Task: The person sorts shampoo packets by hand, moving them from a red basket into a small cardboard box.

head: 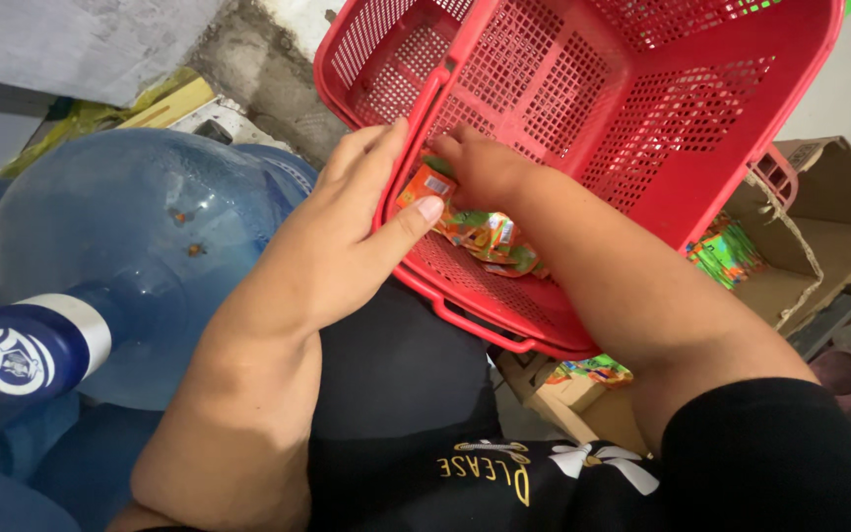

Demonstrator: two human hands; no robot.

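Now the left hand grips the rim of the red basket, thumb inside. The right hand reaches in, fingers closed on small bright snack packets lying in the basket's low corner. They look light, soft and crinkly; pinch them by the edges.

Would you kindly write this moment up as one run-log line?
left hand: grips red basket rim | right hand: inside basket, on orange-green packets | beside: blue water jug, cardboard box
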